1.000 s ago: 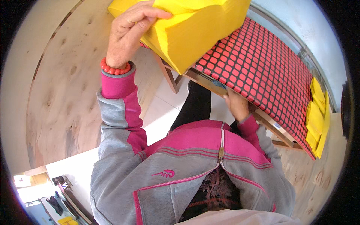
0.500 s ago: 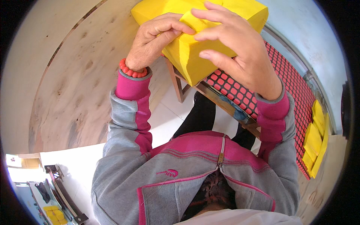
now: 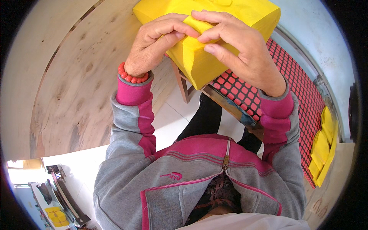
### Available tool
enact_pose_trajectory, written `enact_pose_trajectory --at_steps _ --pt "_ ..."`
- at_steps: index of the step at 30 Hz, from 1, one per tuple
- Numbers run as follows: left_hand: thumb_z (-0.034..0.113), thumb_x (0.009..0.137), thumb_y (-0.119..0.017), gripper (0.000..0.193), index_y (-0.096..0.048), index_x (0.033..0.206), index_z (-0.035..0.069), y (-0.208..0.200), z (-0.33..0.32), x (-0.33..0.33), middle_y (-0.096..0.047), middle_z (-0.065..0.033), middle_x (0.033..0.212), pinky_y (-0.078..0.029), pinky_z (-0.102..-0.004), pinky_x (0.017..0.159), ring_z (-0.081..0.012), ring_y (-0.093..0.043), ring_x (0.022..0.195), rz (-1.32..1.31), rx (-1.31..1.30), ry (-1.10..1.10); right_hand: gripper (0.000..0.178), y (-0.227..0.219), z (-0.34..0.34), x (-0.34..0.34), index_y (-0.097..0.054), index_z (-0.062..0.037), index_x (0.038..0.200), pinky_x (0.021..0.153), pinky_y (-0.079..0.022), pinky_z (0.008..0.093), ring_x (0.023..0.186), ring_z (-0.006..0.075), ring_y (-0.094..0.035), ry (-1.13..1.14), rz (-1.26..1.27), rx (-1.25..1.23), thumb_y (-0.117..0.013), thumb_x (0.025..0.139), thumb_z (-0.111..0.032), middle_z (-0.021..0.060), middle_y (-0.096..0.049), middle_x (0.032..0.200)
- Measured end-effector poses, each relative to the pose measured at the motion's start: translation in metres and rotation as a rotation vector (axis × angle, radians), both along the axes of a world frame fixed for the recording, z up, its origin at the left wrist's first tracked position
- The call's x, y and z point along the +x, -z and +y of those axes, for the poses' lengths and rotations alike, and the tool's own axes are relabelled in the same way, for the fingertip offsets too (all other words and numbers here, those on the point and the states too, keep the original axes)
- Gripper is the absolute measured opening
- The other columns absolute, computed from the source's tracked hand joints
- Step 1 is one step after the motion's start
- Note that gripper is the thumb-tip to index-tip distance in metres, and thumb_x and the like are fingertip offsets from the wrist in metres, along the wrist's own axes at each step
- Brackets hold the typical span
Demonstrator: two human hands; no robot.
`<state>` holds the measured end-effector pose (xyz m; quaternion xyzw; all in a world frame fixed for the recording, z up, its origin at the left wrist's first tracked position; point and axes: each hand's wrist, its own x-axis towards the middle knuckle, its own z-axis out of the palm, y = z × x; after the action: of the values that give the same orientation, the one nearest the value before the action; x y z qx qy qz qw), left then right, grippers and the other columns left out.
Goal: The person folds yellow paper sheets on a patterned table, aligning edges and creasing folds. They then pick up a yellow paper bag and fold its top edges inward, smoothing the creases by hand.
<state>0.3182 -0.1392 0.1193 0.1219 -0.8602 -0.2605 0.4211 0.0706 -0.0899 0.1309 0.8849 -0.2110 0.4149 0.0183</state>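
A large box-shaped yellow package [image 3: 209, 69], wrapped in a cloth-like or papery sheet, sits at the top middle, one pointed corner towards me. A narrow yellow flap [image 3: 197, 23] stands folded at its near end. My left hand [image 3: 151, 42], a red bead bracelet [image 3: 132, 75] at its wrist, pinches this flap between thumb and forefinger. From the other side my right hand [image 3: 241, 50] closes on the same flap, fingers curled over its top and thumb against the package. The fingertips of both hands nearly meet; what lies under them is hidden.
A pale wooden board [image 3: 76, 88] fills the left side. Beneath and right of the package runs a wooden-framed bench with a red-and-black patterned cover [image 3: 293, 84], along a pale blue wall [image 3: 314, 34]. Flat yellow pieces [image 3: 324, 147] lie at its far right; yellow bundles [image 3: 56, 216] sit lower left.
My right hand has come down and left, its spread fingers closing onto the flap. My left hand keeps its pinch. The package has shifted slightly.
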Motion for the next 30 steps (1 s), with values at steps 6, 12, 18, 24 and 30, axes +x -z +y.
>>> enact_pose_trajectory --at_steps 6,12,18,24,30 --pt "0.004 0.096 -0.049 0.025 -0.071 0.106 0.001 0.000 -0.001 0.000 -0.069 -0.0093 0.108 -0.046 -0.0302 0.090 -0.0201 -0.063 0.103 -0.001 -0.007 0.008 0.008 0.008 -0.001 0.007 -0.064 0.0013 0.101 0.094 -0.051 0.0347 0.112 0.0303 -0.066 0.048 -0.081 0.002 -0.063 0.095 -0.004 0.0187 -0.065 0.131" --pt "0.011 0.091 -0.051 0.027 -0.071 0.106 0.001 -0.001 -0.003 0.004 -0.068 -0.0092 0.110 -0.046 -0.0307 0.090 -0.0202 -0.063 0.103 -0.005 0.046 0.023 0.008 0.009 -0.001 0.009 -0.063 0.0004 0.098 0.093 -0.051 0.0341 0.109 0.0294 -0.066 0.058 -0.123 0.013 -0.064 0.094 -0.007 0.0174 -0.066 0.129" --pt "0.007 0.089 -0.055 0.024 -0.071 0.106 0.001 0.004 -0.007 0.005 -0.068 -0.0099 0.113 -0.047 -0.0300 0.089 -0.0185 -0.062 0.102 0.036 0.056 0.046 0.008 0.009 0.000 0.009 -0.063 0.0002 0.097 0.092 -0.051 0.0337 0.107 0.0287 -0.066 0.050 -0.149 0.041 -0.064 0.094 -0.007 0.0170 -0.066 0.129" --pt "-0.002 0.089 -0.064 0.014 -0.070 0.101 0.002 0.009 -0.009 0.002 -0.069 -0.0072 0.114 -0.047 -0.0281 0.088 -0.0137 -0.061 0.099 0.108 0.062 0.045 0.007 0.008 0.002 0.011 -0.063 -0.0004 0.097 0.092 -0.051 0.0333 0.108 0.0279 -0.066 0.048 -0.165 0.072 -0.064 0.094 -0.007 0.0169 -0.067 0.128" --pt "0.002 0.094 -0.068 0.007 -0.067 0.101 0.001 0.011 -0.001 -0.004 -0.070 -0.0056 0.112 -0.049 -0.0269 0.089 -0.0108 -0.062 0.096 0.210 0.173 0.024 0.014 0.006 0.003 0.012 -0.062 -0.0009 0.099 0.095 -0.051 0.0367 0.114 0.0336 -0.065 0.023 -0.266 0.026 -0.071 0.088 -0.004 0.0242 -0.064 0.126"
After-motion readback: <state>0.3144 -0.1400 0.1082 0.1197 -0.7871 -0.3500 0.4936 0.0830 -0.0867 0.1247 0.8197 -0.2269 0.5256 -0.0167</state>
